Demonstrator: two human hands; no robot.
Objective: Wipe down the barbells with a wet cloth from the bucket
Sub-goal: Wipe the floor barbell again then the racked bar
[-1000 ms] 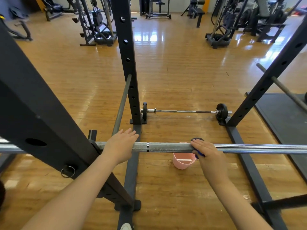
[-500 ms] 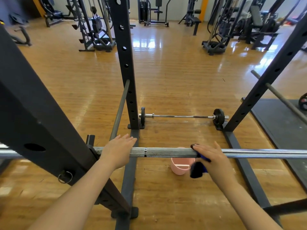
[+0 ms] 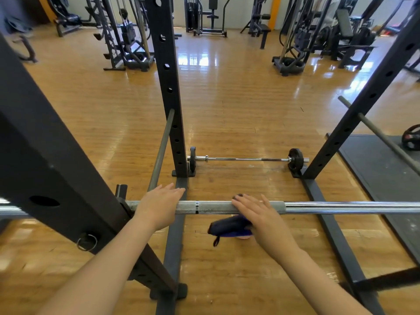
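A steel barbell (image 3: 341, 206) lies across the rack in front of me. My left hand (image 3: 159, 205) rests on it beside the left upright, fingers straight. My right hand (image 3: 261, 214) lies flat over the bar's knurled part and presses a dark blue cloth (image 3: 229, 226) against it. The cloth hangs below the bar, and a bit of it shows past my fingertips. Only a sliver of the pink bucket (image 3: 244, 238) shows under the cloth. A second barbell (image 3: 245, 159) with small black plates lies on the floor farther ahead.
Black rack uprights stand at the left (image 3: 45, 155), centre (image 3: 168, 87) and right (image 3: 363, 98), with base rails on the wooden floor. A grey safety bar (image 3: 161, 151) slants at the left. A black mat (image 3: 381, 169) and gym machines lie beyond.
My right hand slid left along the bar with the cloth. The cloth now hangs lower and hides most of the bucket. My left hand has stayed in place.
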